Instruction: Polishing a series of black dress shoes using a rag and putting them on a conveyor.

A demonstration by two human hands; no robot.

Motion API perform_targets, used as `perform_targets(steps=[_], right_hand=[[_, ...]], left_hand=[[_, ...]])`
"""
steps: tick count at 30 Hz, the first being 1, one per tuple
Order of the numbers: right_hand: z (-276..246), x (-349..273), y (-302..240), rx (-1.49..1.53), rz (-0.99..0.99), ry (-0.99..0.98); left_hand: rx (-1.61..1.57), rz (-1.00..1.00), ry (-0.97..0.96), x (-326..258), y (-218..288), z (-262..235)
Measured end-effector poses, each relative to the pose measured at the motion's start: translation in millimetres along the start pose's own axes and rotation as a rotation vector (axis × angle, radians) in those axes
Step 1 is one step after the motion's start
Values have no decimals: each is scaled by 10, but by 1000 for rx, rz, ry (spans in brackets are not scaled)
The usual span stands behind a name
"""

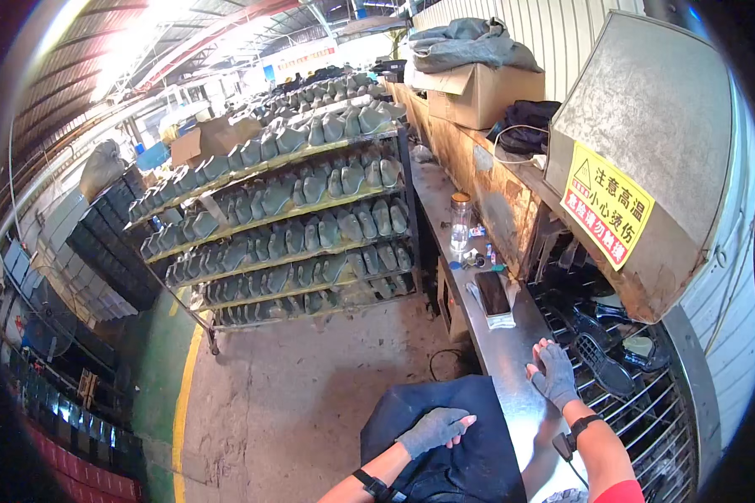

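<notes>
My left hand [436,429], in a grey fingerless glove, rests over the dark apron [478,398] on my lap. Its fingers are curled in, and I see nothing in them. My right hand [554,375], gloved the same way, lies on the metal bench top [512,360] beside the conveyor, its fingers apart and holding nothing. Just beyond it on the bench is a dark phone [492,293] on a white cloth or paper. Right of that hand, a black shoe sole [604,365] faces up on the metal bars [646,415], with several black shoes [600,317] around it.
A hooded machine [646,126] with a yellow warning label overhangs the bars on the right. Farther along the bench stands a clear bottle [460,225] among small items. Ahead, a wheeled rack [268,243] carries rows of grey shoe lasts. A cardboard box [486,92] sits on the wooden ledge.
</notes>
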State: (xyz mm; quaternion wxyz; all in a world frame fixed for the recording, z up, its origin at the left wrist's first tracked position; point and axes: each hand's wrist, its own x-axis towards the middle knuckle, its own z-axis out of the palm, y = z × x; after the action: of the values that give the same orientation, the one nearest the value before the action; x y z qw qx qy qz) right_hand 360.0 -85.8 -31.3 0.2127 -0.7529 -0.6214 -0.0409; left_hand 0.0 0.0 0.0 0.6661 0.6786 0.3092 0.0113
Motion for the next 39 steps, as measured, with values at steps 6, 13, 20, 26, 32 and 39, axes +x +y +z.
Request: perform_targets(steps=[6, 13, 20, 26, 32, 39], right_hand=[[22, 15, -9, -14, -9, 20], [33, 24, 20, -11, -38, 48], [68, 36, 54, -16, -40, 58], [52, 36, 34, 10, -29, 64], [29, 45, 14, 18, -29, 52], [56, 37, 52, -1, -35, 63]], left_hand=[[29, -9, 11, -9, 30, 5], [42, -9, 9, 1, 38, 3], [60, -12, 8, 16, 45, 3], [40, -10, 16, 26, 32, 9], [35, 0, 5, 37, 5, -1], [42, -15, 2, 50, 11, 7]])
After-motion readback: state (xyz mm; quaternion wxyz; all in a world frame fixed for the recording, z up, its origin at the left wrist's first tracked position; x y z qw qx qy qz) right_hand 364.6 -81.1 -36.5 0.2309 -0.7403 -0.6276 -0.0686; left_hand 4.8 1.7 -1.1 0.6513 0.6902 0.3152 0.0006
